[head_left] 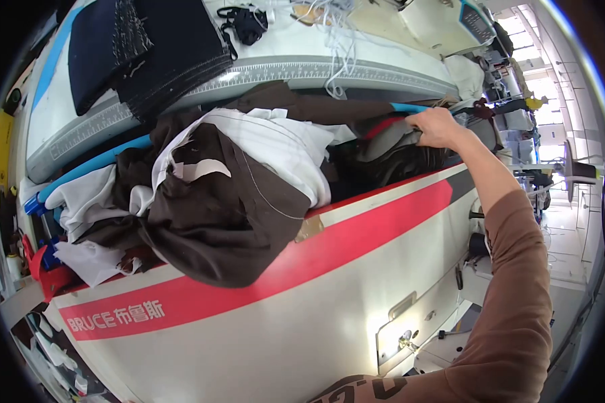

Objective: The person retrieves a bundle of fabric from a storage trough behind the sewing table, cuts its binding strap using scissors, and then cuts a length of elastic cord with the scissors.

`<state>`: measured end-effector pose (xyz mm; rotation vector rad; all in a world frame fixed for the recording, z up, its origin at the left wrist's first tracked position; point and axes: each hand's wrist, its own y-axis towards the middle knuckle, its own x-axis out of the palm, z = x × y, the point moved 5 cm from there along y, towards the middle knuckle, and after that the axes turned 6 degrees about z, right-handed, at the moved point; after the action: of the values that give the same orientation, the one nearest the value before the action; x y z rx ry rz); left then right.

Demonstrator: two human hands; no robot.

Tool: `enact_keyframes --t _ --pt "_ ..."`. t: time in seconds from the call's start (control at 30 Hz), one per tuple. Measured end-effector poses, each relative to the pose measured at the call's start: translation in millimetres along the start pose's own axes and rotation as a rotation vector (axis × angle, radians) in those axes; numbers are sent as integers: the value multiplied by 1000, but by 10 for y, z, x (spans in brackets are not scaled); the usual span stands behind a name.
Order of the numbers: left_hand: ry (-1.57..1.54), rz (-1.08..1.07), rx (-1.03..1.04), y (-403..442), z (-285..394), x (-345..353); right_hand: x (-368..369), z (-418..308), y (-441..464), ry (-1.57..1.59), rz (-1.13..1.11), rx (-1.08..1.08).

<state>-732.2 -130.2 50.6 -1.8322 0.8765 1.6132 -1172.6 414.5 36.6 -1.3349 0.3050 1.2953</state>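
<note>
Beyond one red-striped panel (249, 329), one hand (437, 127) grips grey cloth (390, 142).

The bundled cloth (208, 228) is dark brown and white, the stripe (383, 227) red

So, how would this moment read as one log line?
right hand: at grey cloth, grip unclear | left hand: not in view | brown-and-white cloth: bunched, hanging over red-striped panel
</note>
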Motion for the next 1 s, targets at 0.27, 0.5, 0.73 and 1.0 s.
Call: enact_keyframes --t 0.27,0.5,0.73,1.0 --pt "-78 170 49 -105 -391 238 -435 -14 -556 -115 376 81" --pt "-81 202 80 -87 -398 217 -766 4 -556 -110 215 -44" --pt "-78 192 69 -91 -343 180 -617 -59 -620 4 329 -10" --pt "-1551 -492 726 318 2768 -831 -582 -43 -657 27 338 -12"
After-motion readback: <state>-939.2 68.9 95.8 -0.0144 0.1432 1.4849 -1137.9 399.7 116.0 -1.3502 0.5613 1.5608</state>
